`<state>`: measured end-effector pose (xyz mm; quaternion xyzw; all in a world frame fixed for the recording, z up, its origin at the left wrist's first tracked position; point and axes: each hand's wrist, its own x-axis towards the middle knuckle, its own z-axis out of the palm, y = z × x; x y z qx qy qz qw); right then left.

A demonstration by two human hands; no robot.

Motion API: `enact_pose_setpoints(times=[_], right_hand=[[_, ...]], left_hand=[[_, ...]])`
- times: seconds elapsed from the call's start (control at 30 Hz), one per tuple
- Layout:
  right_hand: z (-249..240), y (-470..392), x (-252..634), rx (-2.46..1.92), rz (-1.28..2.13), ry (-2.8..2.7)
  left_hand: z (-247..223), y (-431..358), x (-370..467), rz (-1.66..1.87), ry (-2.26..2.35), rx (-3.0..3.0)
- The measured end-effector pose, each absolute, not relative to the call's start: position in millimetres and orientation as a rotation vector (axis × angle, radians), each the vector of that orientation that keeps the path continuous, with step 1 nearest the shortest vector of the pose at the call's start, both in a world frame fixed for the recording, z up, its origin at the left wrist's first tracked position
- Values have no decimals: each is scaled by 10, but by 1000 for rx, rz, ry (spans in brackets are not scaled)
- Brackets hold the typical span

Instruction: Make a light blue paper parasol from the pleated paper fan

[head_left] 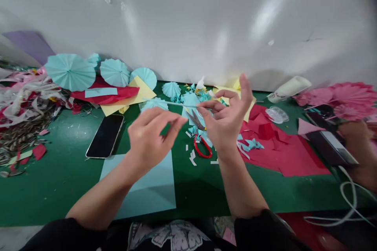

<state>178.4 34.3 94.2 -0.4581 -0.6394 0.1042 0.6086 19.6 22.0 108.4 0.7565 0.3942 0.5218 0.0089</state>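
Observation:
My right hand point(226, 119) pinches one end of a thin light-blue paper stick point(179, 104) between thumb and fingers, its other fingers raised. The stick points left, above the table. Lower and to the left, my left hand point(157, 131) has thumb and forefinger pressed together; whatever is between them is too small to make out. Scissors with red handles point(203, 151) lie between my hands, among blue paper scraps point(196, 130). Under my left forearm is a light-blue paper sheet point(147, 188).
A phone point(105, 136) lies left of my hands. Folded blue paper rosettes point(70, 71) lean against the wall. Red paper point(288, 155) spreads to the right, near pink paper fans point(347, 96). Ribbons and strings point(26, 106) heap at far left. Another person's arm point(359, 145) shows at the right edge.

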Motion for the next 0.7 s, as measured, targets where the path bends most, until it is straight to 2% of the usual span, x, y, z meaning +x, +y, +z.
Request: enact_pose_setpoints(times=[0.13, 0.27, 0.47, 0.7], right_hand=[[960, 313, 1750, -1100, 473, -1344], [941, 284, 1670, -1117, 684, -1264], [948, 245, 1565, -1051, 829, -1177], [1054, 214, 1706, -1097, 699, -1296]], left_hand=[[987, 268, 312, 1225, 1150, 2064], [915, 370, 364, 1295, 1097, 1523], [876, 401, 365, 1377, 998, 1258], [861, 439, 343, 1239, 1013, 1219]])
